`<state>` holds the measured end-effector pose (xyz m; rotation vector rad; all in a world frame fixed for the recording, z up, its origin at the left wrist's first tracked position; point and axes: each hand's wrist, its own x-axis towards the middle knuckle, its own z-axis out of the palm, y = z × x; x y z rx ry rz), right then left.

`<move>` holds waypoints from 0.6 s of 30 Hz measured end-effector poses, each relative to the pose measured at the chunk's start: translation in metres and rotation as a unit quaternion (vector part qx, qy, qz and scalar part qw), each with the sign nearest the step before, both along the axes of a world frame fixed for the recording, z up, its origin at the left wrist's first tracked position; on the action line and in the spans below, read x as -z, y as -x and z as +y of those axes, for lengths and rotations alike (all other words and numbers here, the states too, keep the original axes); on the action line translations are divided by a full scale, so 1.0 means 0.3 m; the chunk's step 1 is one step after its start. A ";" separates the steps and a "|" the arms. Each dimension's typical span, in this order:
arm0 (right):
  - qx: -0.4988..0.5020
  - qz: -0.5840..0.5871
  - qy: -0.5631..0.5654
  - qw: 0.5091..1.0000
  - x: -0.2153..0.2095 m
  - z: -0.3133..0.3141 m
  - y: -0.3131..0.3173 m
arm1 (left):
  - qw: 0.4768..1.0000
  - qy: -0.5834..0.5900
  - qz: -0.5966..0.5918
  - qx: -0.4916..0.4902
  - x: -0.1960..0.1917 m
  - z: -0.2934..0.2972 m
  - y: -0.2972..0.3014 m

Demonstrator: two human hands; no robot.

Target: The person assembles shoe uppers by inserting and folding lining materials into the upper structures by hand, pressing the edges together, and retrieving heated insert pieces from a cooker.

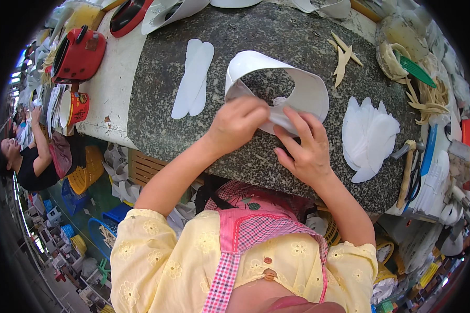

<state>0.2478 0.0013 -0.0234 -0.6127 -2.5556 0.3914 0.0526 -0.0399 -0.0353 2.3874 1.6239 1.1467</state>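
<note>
While both my hands work at its near end, the white strip (277, 83) curls into a standing loop on the speckled stone slab (156, 104), roughly at the slab's middle and close to its near edge. My left hand (237, 124) is closed over the spot where the strip's two ends meet, fingers folded down and pinching the overlap. My right hand (308, 151) lies just beside it, fingers spread and pressing flat on the lower end of the strip against the stone, so that hand is open rather than clamped.

Left of the loop, a little apart, lie two long white cut pieces (193, 78), overlapping lengthwise. To the right of my right hand sits a fanned stack of white petal-shaped pieces (369, 138). Farther back on the slab are a few pale wooden sticks (343, 57), crossed over one another. At the slab's right edge a hammer (406, 172) with a wooden handle rests beside black scissors (415, 182). Off to the far left stands a red pot (78, 55) on a white surface.
</note>
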 end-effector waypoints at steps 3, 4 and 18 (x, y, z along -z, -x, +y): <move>-0.021 0.013 -0.034 0.999 0.012 0.009 -0.012 | 0.995 0.010 0.078 0.065 -0.011 -0.019 0.006; -0.039 0.017 -0.057 0.997 0.016 0.010 -0.014 | 0.995 0.012 0.076 0.064 -0.017 -0.028 0.006; -0.100 -0.074 -0.094 0.988 -0.012 0.066 -0.045 | 0.979 0.111 0.142 0.090 -0.052 -0.120 0.126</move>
